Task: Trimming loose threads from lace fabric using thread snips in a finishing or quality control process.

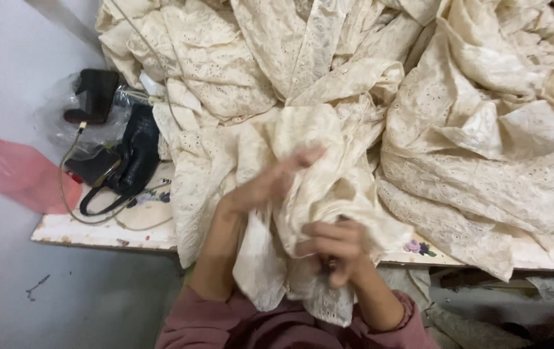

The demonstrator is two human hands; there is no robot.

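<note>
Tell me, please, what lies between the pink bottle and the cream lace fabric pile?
In the head view, a black bag with a cable lies between them.
</note>
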